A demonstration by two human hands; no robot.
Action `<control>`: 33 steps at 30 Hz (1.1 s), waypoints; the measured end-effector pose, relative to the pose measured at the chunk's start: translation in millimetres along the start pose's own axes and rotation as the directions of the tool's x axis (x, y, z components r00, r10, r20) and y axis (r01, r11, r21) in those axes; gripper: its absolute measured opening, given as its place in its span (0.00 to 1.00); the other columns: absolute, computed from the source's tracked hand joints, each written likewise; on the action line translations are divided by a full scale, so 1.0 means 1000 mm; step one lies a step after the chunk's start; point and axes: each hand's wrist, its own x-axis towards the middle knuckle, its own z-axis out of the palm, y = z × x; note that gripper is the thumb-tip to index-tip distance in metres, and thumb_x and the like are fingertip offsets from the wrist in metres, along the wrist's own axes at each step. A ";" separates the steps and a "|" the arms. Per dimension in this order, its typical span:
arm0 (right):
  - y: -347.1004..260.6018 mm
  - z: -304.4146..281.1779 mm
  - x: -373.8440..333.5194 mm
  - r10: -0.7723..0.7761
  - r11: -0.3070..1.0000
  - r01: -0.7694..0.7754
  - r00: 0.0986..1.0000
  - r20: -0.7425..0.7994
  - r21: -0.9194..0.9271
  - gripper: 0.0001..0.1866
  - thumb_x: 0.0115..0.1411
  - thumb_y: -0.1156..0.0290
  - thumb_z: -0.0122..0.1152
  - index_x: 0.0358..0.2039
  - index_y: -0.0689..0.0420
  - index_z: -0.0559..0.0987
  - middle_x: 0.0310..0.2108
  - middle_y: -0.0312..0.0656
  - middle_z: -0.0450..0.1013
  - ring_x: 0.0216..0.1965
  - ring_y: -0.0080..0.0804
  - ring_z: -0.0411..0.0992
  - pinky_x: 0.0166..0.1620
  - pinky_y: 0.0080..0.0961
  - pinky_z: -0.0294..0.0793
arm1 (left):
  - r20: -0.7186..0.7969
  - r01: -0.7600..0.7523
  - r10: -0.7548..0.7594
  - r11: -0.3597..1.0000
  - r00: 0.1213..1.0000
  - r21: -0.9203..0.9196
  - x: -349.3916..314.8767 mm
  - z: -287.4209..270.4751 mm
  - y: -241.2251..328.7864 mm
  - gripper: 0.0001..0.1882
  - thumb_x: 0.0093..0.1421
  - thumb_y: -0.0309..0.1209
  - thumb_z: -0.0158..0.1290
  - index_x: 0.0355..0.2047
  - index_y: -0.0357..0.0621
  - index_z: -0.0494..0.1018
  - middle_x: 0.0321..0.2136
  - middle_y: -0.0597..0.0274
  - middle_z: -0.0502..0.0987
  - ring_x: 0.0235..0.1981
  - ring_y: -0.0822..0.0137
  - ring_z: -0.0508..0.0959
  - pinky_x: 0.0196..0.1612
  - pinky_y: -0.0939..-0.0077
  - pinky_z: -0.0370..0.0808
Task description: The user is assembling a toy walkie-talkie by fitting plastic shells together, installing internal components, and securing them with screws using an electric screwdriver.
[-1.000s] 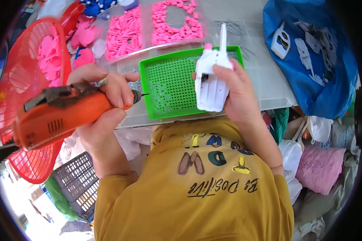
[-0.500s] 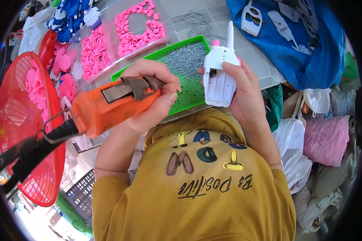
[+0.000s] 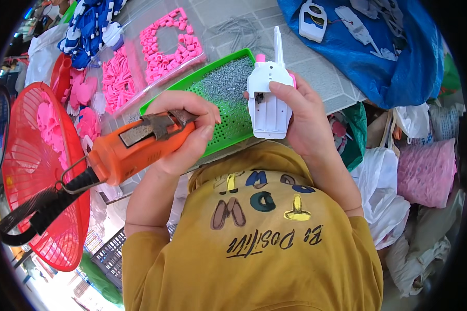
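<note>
My left hand (image 3: 189,124) is closed round an orange electric screwdriver (image 3: 140,147), whose cord and wire hanger trail to the lower left. Thumb and fingertips meet in front of the tool; whether they also pinch something small, I cannot tell. In my right hand (image 3: 308,114) is a white toy walkie-talkie (image 3: 270,101) with an antenna and a pink knob. Its back faces up, with an uncovered battery compartment and a dark part inside. Behind and between the hands lies a green perforated tray (image 3: 233,124) holding many small screws (image 3: 225,78).
Clear trays at the back left hold pink parts (image 3: 166,46). A red basket (image 3: 31,176) stands at left near blue-and-white parts (image 3: 91,31). White casings (image 3: 312,20) lie on a blue bag (image 3: 399,67) at back right. Loose metal pins (image 3: 238,31) sit on the tiled table (image 3: 275,15).
Both hands, with the screwdriver and the walkie-talkie, sit a little further left in the view. The whole background has shifted slightly too. Both grips are unchanged.
</note>
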 end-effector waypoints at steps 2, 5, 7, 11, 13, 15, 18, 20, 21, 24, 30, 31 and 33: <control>0.001 -0.001 0.001 -0.003 0.999 0.004 1.000 0.011 -0.041 0.19 0.63 0.69 0.56 0.52 0.64 0.71 0.40 0.49 0.78 0.38 0.33 0.79 0.41 0.27 0.79 | 0.014 -0.008 0.008 1.000 1.000 0.021 -0.001 0.000 0.000 0.15 0.51 0.16 0.56 0.39 0.38 0.67 0.24 0.61 0.73 0.25 0.71 0.74 0.42 0.63 0.77; 0.000 0.001 -0.001 0.000 0.999 0.001 1.000 0.014 -0.045 0.18 0.62 0.70 0.57 0.51 0.64 0.72 0.39 0.46 0.78 0.36 0.30 0.78 0.40 0.25 0.78 | 0.005 -0.032 0.032 0.998 0.999 0.056 -0.002 0.002 0.006 0.17 0.51 0.15 0.55 0.40 0.39 0.66 0.24 0.61 0.73 0.26 0.69 0.75 0.43 0.62 0.77; 0.001 0.000 -0.001 0.004 0.999 -0.004 1.000 0.006 -0.055 0.18 0.62 0.71 0.58 0.51 0.64 0.72 0.39 0.45 0.78 0.36 0.29 0.78 0.40 0.25 0.78 | -0.047 -0.047 0.052 0.993 0.998 0.106 0.000 0.011 0.021 0.17 0.52 0.17 0.56 0.41 0.41 0.66 0.23 0.62 0.72 0.27 0.65 0.75 0.42 0.59 0.77; -0.002 0.005 -0.003 0.042 0.998 -0.042 0.999 0.000 -0.056 0.21 0.60 0.73 0.60 0.53 0.64 0.71 0.41 0.42 0.77 0.38 0.27 0.77 0.42 0.24 0.78 | -0.035 -0.171 0.174 0.982 0.984 0.074 0.022 0.027 0.050 0.16 0.55 0.29 0.57 0.43 0.44 0.67 0.19 0.67 0.66 0.22 0.67 0.70 0.37 0.64 0.69; -0.003 0.006 -0.005 0.068 0.996 -0.068 0.998 -0.004 -0.062 0.24 0.60 0.72 0.61 0.56 0.64 0.70 0.44 0.42 0.76 0.42 0.26 0.76 0.45 0.24 0.76 | -0.002 -0.236 0.236 0.971 0.972 -0.032 0.035 0.031 0.052 0.16 0.56 0.28 0.55 0.44 0.44 0.67 0.19 0.69 0.65 0.23 0.71 0.69 0.39 0.66 0.68; -0.004 0.006 -0.004 0.063 0.995 -0.063 0.998 -0.006 -0.077 0.24 0.60 0.72 0.61 0.56 0.64 0.70 0.44 0.42 0.76 0.42 0.26 0.76 0.45 0.24 0.76 | -0.055 -0.218 0.216 0.975 0.975 -0.047 0.048 0.043 0.052 0.16 0.56 0.28 0.54 0.45 0.44 0.68 0.19 0.69 0.65 0.23 0.71 0.69 0.40 0.66 0.68; -0.008 0.009 -0.005 0.073 0.994 -0.073 0.997 -0.003 -0.081 0.23 0.60 0.72 0.61 0.55 0.63 0.71 0.43 0.41 0.76 0.41 0.25 0.76 0.45 0.24 0.75 | -0.036 -0.236 0.234 0.969 0.971 -0.068 0.059 0.043 0.041 0.17 0.55 0.28 0.52 0.46 0.43 0.68 0.19 0.68 0.65 0.23 0.70 0.69 0.40 0.64 0.68; -0.009 0.009 -0.005 0.080 0.994 -0.080 0.997 -0.006 -0.069 0.22 0.60 0.71 0.61 0.54 0.63 0.72 0.42 0.39 0.76 0.40 0.24 0.75 0.45 0.23 0.75 | -0.023 -0.240 0.238 0.968 0.971 -0.072 0.062 0.044 0.038 0.17 0.55 0.28 0.52 0.46 0.43 0.68 0.19 0.68 0.65 0.23 0.70 0.69 0.40 0.64 0.68; -0.009 0.008 -0.005 0.082 0.994 -0.082 0.997 0.002 -0.065 0.22 0.60 0.71 0.61 0.54 0.63 0.71 0.42 0.39 0.76 0.40 0.24 0.75 0.45 0.23 0.75 | -0.029 -0.250 0.248 0.965 0.968 -0.083 0.063 0.045 0.037 0.17 0.55 0.28 0.52 0.46 0.42 0.68 0.19 0.68 0.65 0.23 0.70 0.69 0.40 0.63 0.69; -0.010 0.008 -0.005 0.082 0.995 -0.081 0.996 0.016 -0.055 0.22 0.60 0.71 0.61 0.54 0.64 0.71 0.42 0.39 0.76 0.40 0.24 0.75 0.44 0.23 0.75 | -0.033 -0.263 0.261 0.960 0.965 -0.097 0.067 0.046 0.035 0.17 0.54 0.28 0.53 0.46 0.42 0.68 0.19 0.67 0.65 0.23 0.70 0.69 0.40 0.63 0.69; -0.008 0.007 -0.004 0.088 0.994 -0.086 0.996 0.023 -0.067 0.23 0.59 0.72 0.62 0.54 0.64 0.71 0.42 0.40 0.76 0.40 0.25 0.75 0.44 0.23 0.76 | -0.054 -0.245 0.240 0.961 0.969 -0.128 0.072 0.051 0.024 0.16 0.53 0.27 0.53 0.43 0.42 0.68 0.19 0.66 0.65 0.22 0.68 0.69 0.39 0.60 0.70; -0.007 0.006 -0.004 0.087 0.994 -0.085 0.995 0.042 -0.063 0.23 0.59 0.72 0.62 0.54 0.63 0.71 0.42 0.40 0.75 0.40 0.25 0.75 0.44 0.24 0.76 | -0.074 -0.213 0.206 0.971 0.976 -0.105 0.073 0.055 0.024 0.15 0.52 0.26 0.53 0.41 0.42 0.67 0.19 0.65 0.66 0.22 0.67 0.69 0.39 0.60 0.70; -0.006 0.005 -0.005 0.088 0.994 -0.086 0.995 0.037 -0.065 0.23 0.59 0.71 0.62 0.54 0.63 0.71 0.41 0.40 0.75 0.40 0.25 0.75 0.44 0.23 0.76 | -0.095 -0.179 0.171 0.980 0.981 -0.082 0.075 0.056 0.022 0.14 0.52 0.25 0.53 0.40 0.42 0.67 0.19 0.64 0.66 0.21 0.67 0.69 0.39 0.60 0.71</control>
